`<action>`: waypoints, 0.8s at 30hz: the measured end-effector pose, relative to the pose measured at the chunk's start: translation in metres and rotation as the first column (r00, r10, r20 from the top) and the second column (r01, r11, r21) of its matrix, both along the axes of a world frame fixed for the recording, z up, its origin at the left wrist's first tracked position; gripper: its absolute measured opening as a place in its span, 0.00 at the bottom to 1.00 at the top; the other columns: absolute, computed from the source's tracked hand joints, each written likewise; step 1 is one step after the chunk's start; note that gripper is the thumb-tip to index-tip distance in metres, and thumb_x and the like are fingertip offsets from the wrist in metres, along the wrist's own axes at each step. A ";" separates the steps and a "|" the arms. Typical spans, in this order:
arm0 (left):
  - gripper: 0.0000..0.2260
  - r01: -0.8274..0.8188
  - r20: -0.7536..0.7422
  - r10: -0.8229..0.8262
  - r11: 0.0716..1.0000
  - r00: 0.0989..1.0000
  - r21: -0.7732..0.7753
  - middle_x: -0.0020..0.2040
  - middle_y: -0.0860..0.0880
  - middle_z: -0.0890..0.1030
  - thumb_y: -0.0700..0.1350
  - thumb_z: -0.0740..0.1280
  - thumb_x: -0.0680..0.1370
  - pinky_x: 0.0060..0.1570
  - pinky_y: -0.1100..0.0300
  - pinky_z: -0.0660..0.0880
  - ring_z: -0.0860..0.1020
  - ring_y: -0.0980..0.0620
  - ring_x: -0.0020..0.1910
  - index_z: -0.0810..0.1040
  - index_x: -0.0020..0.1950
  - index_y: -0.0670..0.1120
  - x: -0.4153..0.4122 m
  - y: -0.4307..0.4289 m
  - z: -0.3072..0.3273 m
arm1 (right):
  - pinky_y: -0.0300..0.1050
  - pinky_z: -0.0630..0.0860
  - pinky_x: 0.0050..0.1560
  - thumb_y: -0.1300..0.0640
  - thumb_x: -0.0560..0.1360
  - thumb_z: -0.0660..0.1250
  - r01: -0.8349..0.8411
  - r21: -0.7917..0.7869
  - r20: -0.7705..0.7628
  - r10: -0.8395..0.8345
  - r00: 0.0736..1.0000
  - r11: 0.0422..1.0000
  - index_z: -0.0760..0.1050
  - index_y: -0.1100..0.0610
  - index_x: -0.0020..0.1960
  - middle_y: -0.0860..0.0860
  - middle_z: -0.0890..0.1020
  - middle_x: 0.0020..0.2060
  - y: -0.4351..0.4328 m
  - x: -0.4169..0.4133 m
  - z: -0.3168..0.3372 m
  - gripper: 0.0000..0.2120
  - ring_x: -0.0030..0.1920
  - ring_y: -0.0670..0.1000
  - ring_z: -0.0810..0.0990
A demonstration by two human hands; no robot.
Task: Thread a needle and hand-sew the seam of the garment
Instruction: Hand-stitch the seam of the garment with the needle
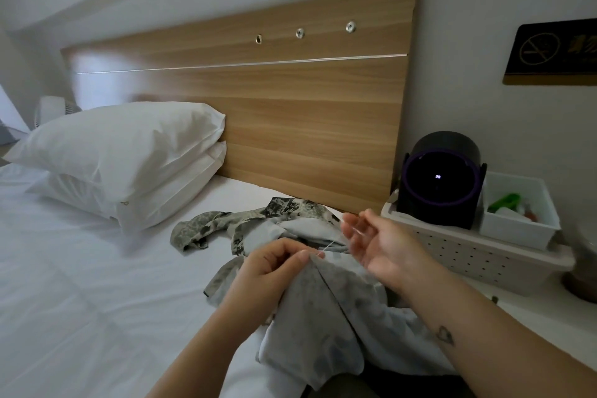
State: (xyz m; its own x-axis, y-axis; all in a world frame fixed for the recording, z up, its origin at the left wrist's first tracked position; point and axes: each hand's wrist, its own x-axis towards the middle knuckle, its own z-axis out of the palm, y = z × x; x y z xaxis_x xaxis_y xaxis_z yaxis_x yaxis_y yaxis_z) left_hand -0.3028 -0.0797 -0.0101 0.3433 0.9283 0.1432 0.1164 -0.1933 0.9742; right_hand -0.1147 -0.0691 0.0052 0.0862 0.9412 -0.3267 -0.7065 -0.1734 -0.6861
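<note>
A grey camouflage-print garment (pixel 323 307) lies bunched on the white bed in front of me, turned partly inside out, with a seam running down its middle. My left hand (pixel 274 271) pinches a fold of the garment at the top of that seam. A thin white thread (pixel 336 241) runs from the pinched spot up to my right hand (pixel 381 249), which is held palm-up just to the right with its fingers spread and loosely bent. The thread passes over those fingers. The needle is too small to make out.
Two stacked white pillows (pixel 129 158) lie at the left against a wooden headboard (pixel 290 113). On the right, a perforated white tray (pixel 468 252) carries a round black device (pixel 441 181) and a white bin (pixel 520 213) with small items. A jar stands at the far right edge.
</note>
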 end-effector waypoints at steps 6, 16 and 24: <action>0.08 0.071 0.149 -0.050 0.988 0.988 -0.139 0.51 0.45 0.85 0.51 0.67 0.76 0.51 0.57 0.74 0.82 0.51 0.51 0.83 0.40 0.51 0.003 0.002 0.000 | 0.37 0.77 0.44 0.56 0.82 0.55 0.124 0.412 0.792 -0.422 0.442 0.903 0.69 0.55 0.46 0.48 0.82 0.38 0.007 0.020 -0.020 0.08 0.43 0.45 0.82; 0.07 0.084 0.209 -0.045 0.979 0.977 -0.184 0.51 0.43 0.84 0.50 0.68 0.75 0.47 0.58 0.77 0.82 0.50 0.48 0.83 0.40 0.49 0.001 0.005 0.003 | 0.60 0.56 0.71 0.62 0.76 0.65 -0.142 0.459 0.817 -0.480 -0.321 0.877 0.76 0.62 0.44 0.61 0.80 0.53 0.011 0.069 -0.066 0.04 0.63 0.60 0.74; 0.10 -0.146 0.082 0.163 0.972 0.983 -0.184 0.41 0.48 0.85 0.43 0.65 0.79 0.32 0.67 0.73 0.80 0.56 0.35 0.82 0.39 0.48 0.009 0.006 0.005 | 0.35 0.70 0.32 0.55 0.79 0.61 -0.169 0.519 0.848 -0.481 0.223 0.838 0.72 0.52 0.42 0.48 0.80 0.35 -0.013 -0.002 -0.026 0.07 0.32 0.42 0.75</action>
